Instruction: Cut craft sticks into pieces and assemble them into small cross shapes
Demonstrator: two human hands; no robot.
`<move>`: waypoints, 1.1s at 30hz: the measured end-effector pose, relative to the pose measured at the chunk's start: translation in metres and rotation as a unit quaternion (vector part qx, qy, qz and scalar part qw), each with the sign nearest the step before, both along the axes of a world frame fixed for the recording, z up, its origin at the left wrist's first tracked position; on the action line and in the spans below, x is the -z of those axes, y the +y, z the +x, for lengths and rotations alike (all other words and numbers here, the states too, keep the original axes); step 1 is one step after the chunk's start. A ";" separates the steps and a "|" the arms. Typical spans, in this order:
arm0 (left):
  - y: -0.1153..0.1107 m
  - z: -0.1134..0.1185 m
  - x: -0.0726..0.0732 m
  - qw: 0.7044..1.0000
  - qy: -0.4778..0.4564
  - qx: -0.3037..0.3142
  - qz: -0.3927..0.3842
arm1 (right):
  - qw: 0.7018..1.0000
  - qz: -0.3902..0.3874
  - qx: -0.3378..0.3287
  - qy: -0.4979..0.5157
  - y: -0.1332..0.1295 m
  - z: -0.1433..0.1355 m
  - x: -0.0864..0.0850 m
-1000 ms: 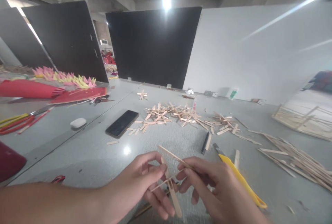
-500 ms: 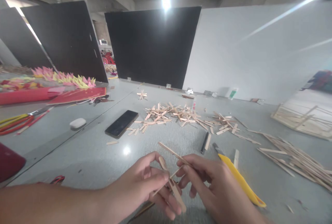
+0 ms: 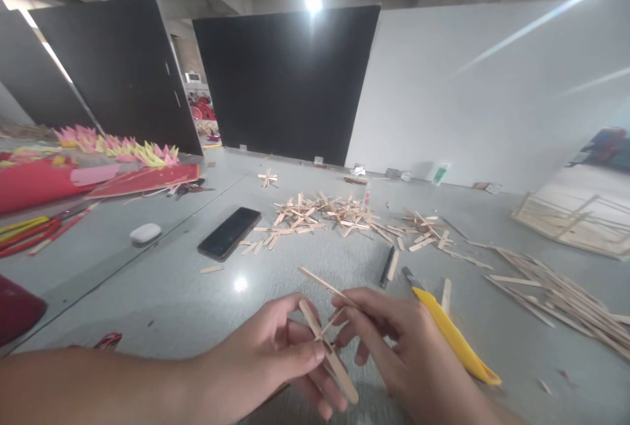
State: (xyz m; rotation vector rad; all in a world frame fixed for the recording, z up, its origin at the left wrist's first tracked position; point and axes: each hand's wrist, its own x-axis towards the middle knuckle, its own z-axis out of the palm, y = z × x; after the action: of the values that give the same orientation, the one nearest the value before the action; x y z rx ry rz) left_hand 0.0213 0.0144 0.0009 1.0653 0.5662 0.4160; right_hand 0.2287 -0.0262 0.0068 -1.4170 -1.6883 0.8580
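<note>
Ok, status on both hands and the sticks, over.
Left hand pinching crossed wooden sticks. Right hand gripping thin stick, tip pointing forward and left. Yellow-handled tool on the table right of the right hand, clear of the sticks.

Flat stick (image 3: 341, 372) in left hand (image 3: 278, 349) slanted more than before.

Stretches left forearm (image 3: 147, 379) in from the left, curving left hand (image 3: 290, 349) with thumb laid inward and lower fingers spread beneath. Angles right hand (image 3: 394, 333) in from the lower right, pinching thumb toward index finger and curling the others, near the left hand.
</note>
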 end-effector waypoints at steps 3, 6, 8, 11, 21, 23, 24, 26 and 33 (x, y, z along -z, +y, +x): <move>0.000 0.000 0.000 1.000 -0.001 -0.016 -0.002 | 0.999 0.007 0.028 0.024 -0.002 -0.002 -0.001; 0.000 0.000 -0.001 0.999 -0.007 -0.048 0.003 | 0.994 0.002 0.100 0.040 -0.006 -0.005 -0.003; 0.002 -0.001 -0.001 0.998 -0.006 -0.066 0.016 | 0.991 -0.014 0.132 0.027 -0.009 -0.006 -0.005; 0.004 -0.002 0.001 0.996 -0.018 -0.083 0.026 | 0.992 -0.026 0.120 -0.019 -0.009 -0.004 -0.005; 0.009 0.000 0.001 0.994 -0.026 -0.093 0.057 | 0.987 -0.045 -0.016 -0.155 -0.003 0.005 -0.011; 0.009 0.000 -0.001 0.994 -0.027 -0.087 0.063 | 0.985 -0.070 -0.027 -0.154 -0.003 0.003 -0.015; 0.008 0.000 -0.001 0.994 -0.026 -0.082 0.068 | 0.986 -0.080 -0.028 -0.146 -0.003 0.002 -0.017; 0.008 0.000 -0.002 0.994 -0.021 -0.074 0.073 | 0.987 -0.098 -0.024 -0.126 -0.003 0.000 -0.018; 0.009 0.000 -0.002 0.994 -0.013 -0.081 0.076 | 0.988 -0.141 -0.002 -0.065 0.000 -0.001 -0.019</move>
State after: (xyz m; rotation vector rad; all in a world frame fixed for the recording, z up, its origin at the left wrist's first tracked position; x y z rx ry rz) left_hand 0.0216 0.0231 0.0028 1.1606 0.6081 0.6228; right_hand 0.2280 -0.0262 0.0262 -1.6897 -1.7166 1.0604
